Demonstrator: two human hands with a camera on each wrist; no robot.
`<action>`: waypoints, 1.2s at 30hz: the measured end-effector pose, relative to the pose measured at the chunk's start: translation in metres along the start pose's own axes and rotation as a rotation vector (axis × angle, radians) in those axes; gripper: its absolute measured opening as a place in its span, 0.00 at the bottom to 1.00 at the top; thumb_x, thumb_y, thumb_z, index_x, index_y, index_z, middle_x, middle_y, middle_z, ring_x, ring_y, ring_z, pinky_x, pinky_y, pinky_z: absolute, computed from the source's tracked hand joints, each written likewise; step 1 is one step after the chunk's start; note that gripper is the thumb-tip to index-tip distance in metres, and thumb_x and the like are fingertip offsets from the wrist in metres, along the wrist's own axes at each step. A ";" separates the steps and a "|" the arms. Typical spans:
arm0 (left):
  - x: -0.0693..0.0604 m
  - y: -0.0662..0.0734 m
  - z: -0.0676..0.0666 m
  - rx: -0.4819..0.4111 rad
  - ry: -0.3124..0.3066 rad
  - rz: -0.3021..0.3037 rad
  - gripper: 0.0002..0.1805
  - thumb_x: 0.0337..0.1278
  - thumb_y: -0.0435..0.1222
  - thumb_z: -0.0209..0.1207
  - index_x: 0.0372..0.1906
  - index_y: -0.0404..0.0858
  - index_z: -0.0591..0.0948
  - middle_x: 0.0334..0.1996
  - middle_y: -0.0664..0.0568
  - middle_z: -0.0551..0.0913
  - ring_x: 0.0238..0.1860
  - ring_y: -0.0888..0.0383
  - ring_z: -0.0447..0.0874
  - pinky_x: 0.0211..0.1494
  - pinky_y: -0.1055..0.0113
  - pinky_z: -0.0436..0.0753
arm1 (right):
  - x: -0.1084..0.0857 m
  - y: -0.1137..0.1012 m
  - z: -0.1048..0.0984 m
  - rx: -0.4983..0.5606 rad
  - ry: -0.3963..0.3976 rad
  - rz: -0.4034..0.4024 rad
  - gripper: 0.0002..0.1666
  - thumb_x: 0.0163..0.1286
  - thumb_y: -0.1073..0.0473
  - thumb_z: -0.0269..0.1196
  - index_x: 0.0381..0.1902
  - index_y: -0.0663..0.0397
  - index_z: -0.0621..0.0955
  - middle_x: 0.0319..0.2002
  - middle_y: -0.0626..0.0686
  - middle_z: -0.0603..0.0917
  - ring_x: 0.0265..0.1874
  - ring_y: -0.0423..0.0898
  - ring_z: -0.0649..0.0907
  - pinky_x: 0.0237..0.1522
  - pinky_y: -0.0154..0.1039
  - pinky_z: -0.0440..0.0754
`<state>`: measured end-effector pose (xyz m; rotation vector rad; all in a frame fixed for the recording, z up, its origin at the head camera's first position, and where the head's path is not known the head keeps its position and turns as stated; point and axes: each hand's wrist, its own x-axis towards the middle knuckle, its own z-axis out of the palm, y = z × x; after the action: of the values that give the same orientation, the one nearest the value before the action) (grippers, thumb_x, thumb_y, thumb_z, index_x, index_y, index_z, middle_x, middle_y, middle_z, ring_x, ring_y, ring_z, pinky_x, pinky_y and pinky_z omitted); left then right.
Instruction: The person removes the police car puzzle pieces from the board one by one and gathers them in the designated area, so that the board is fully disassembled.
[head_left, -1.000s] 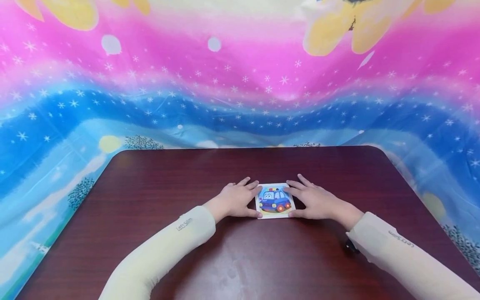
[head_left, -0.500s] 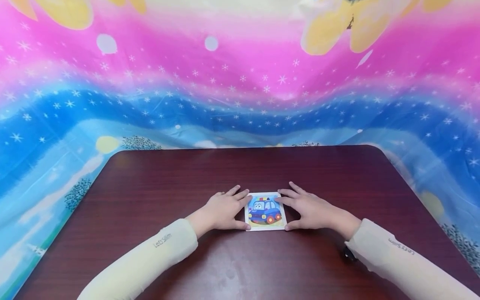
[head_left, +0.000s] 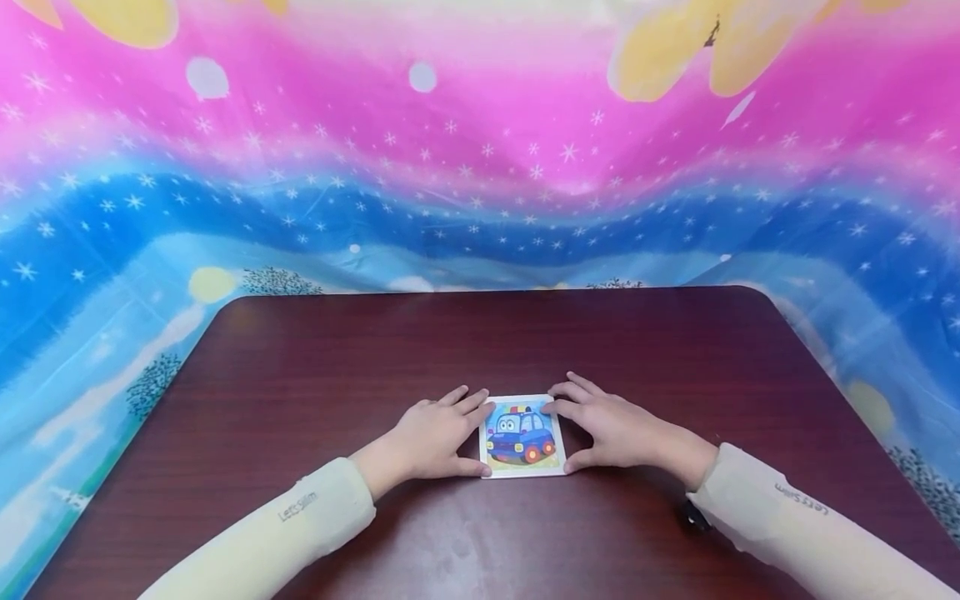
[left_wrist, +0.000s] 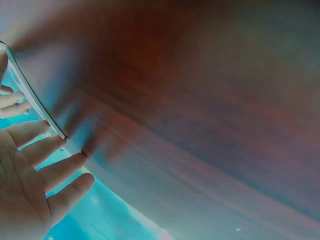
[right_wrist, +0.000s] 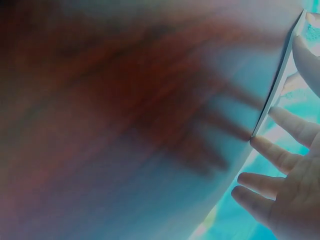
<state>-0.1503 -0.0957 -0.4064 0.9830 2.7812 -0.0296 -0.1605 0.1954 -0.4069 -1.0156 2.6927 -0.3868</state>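
Note:
A thin square picture board [head_left: 521, 437] with a white border and a blue cartoon police car lies flat on the dark wooden table [head_left: 405, 350]. My left hand [head_left: 431, 437] touches its left side, thumb at the near corner and fingertips by the far corner. On the opposite side, my right hand [head_left: 618, 429] mirrors this, with its fingers spread and mostly straight. In the left wrist view, the board's edge [left_wrist: 35, 97] meets the fingers of the left hand [left_wrist: 30, 175]. The right wrist view shows the edge [right_wrist: 277, 80] beside the right hand's fingers [right_wrist: 280, 155].
A pink and blue patterned cloth [head_left: 480, 167] hangs behind the table and along its sides. Pale sleeves cover both forearms, and a small black object [head_left: 696, 515] shows under the right cuff. Shadows of the fingers fall on the glossy tabletop.
The picture board has slid nearer to me and slightly left, with both hands moving along at its sides. The fingers keep much the same spread.

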 end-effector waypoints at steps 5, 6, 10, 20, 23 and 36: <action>-0.008 0.000 0.003 0.007 0.003 0.002 0.51 0.52 0.71 0.56 0.76 0.47 0.63 0.77 0.53 0.61 0.77 0.47 0.59 0.62 0.46 0.78 | -0.001 -0.010 0.001 -0.012 -0.007 -0.006 0.47 0.56 0.38 0.73 0.69 0.48 0.73 0.70 0.53 0.68 0.76 0.63 0.58 0.62 0.58 0.76; -0.010 0.000 0.003 0.007 0.003 0.002 0.51 0.52 0.71 0.56 0.76 0.47 0.63 0.77 0.53 0.61 0.77 0.47 0.60 0.62 0.46 0.78 | -0.002 -0.012 0.001 -0.018 -0.012 -0.007 0.47 0.56 0.38 0.73 0.69 0.48 0.72 0.70 0.54 0.68 0.76 0.63 0.58 0.62 0.59 0.76; -0.019 -0.002 0.006 0.008 0.004 0.001 0.51 0.52 0.71 0.56 0.76 0.47 0.63 0.77 0.53 0.61 0.77 0.47 0.60 0.62 0.46 0.79 | -0.001 -0.022 0.003 -0.043 -0.034 -0.010 0.47 0.57 0.37 0.72 0.70 0.49 0.72 0.71 0.55 0.68 0.76 0.63 0.59 0.62 0.60 0.76; -0.035 -0.006 0.010 -0.001 0.016 -0.006 0.51 0.52 0.71 0.56 0.76 0.47 0.64 0.77 0.52 0.62 0.77 0.47 0.60 0.61 0.46 0.79 | 0.002 -0.036 0.007 -0.085 -0.042 -0.044 0.47 0.58 0.36 0.71 0.70 0.51 0.72 0.71 0.56 0.68 0.75 0.63 0.60 0.57 0.61 0.79; -0.038 -0.006 0.010 0.004 0.019 -0.005 0.51 0.53 0.71 0.56 0.76 0.47 0.64 0.77 0.52 0.62 0.77 0.47 0.60 0.61 0.46 0.79 | 0.002 -0.038 0.009 -0.096 -0.045 -0.041 0.47 0.58 0.35 0.71 0.70 0.50 0.72 0.71 0.55 0.67 0.75 0.63 0.61 0.56 0.60 0.79; -0.044 -0.006 0.010 0.014 0.067 -0.009 0.50 0.54 0.69 0.57 0.75 0.44 0.65 0.77 0.51 0.62 0.76 0.48 0.61 0.60 0.46 0.79 | 0.001 -0.040 0.011 -0.094 -0.031 -0.021 0.47 0.58 0.34 0.70 0.70 0.47 0.72 0.72 0.55 0.67 0.72 0.59 0.66 0.55 0.59 0.80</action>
<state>-0.1186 -0.1288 -0.4084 0.9923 2.8503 -0.0173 -0.1336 0.1636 -0.4042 -1.0665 2.6967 -0.2485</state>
